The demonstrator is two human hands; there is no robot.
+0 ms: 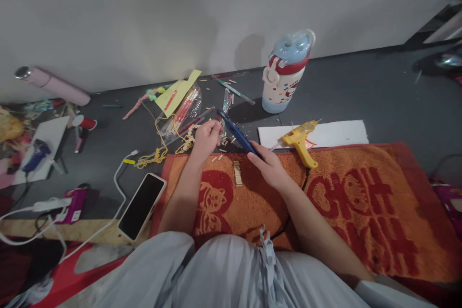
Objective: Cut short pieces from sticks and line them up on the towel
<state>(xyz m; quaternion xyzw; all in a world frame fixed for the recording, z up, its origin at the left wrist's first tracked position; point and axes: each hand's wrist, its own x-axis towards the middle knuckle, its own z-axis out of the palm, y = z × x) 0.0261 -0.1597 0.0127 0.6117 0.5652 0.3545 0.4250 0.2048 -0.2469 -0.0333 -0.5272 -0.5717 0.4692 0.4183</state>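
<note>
while the right hand (267,161) grips a dark blue tool (238,134), the left hand (207,140) curls near its far end

as the tool slants away from the body, its near end sits inside the right hand's fingers, which are wrapped around it, and its far end stands just beside the bent left fingers. those are drawn close together; whether they pinch something small, i cannot tell.

nearer the body than the tool, a neat column of short pale sticks (237,174) lies side by side on an orange towel (260,211), a looped, fuzzy cloth with raised red lettering and a bear figure. loose bits (214,159) are strewn around its far edge.

on the dark surface (361,86), a crinkled clear packet (197,108) holds slim red and pale sticks, partly beneath a sheet of yellow paper (182,91). a dotted bottle (283,84) with a blue lid and red collar is opaque, so its contents are hidden, as are those of the smooth pink flask (59,86). soft yellow string (153,158) tangles beside the packet. a yellow plastic glue gun (301,140) lies over a flat white board (342,133), its handle reaching onto the towel.
</note>
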